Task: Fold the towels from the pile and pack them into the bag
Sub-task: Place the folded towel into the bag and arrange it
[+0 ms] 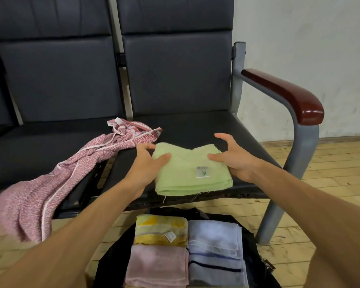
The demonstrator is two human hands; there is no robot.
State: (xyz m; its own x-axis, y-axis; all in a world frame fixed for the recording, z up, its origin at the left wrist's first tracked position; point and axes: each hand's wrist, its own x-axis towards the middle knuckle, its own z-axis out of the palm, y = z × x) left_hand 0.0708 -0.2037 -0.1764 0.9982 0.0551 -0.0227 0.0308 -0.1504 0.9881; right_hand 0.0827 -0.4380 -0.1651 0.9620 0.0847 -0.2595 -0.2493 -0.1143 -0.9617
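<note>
A folded light-green towel [190,171] with a small white label lies on the front of the right-hand black seat [195,127]. My left hand [148,161] grips its left edge, thumb on top and fingers curled round the far corner. My right hand [235,159] rests at its right edge, thumb lying on the cloth and fingers arched in the air above the far corner. Below, on the floor, an open black bag [110,267] holds several folded towels: a yellow one [160,229], a pink one [156,265] and pale blue ones [215,235].
An unfolded red-and-white patterned towel [56,179] sprawls over the left seat and hangs off its front edge. A grey metal armrest with a dark red wooden top [287,94] stands to the right. Wooden floor [330,173] lies below a white wall.
</note>
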